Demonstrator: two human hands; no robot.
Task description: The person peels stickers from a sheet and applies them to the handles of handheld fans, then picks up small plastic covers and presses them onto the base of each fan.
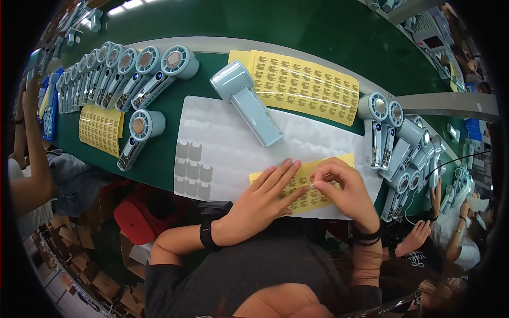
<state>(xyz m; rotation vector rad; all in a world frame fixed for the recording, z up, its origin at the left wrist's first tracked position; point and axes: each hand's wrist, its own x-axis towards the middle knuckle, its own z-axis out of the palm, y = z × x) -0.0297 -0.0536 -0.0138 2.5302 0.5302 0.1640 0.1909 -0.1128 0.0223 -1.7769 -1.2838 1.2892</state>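
Observation:
My left hand (265,199) lies flat, fingers stretched out, on a small yellow sheet of printed labels (304,177). Thumb and forefinger of my right hand (347,188) are pinched together just above that sheet; whatever is between them is too small to make out. Under the yellow sheet is a large white sheet (228,159) with several grey stickers (193,170) at its left end. Beyond my hands, a pale blue handheld fan (254,108) lies across the white sheet, its smooth side up.
Larger yellow label sheets (307,85) lie at the back of the green table (212,61). Handheld fans (143,69) stand in a row at the left, with one fan (142,132) nearer. More fans (387,132) crowd the right. Other people work on both sides.

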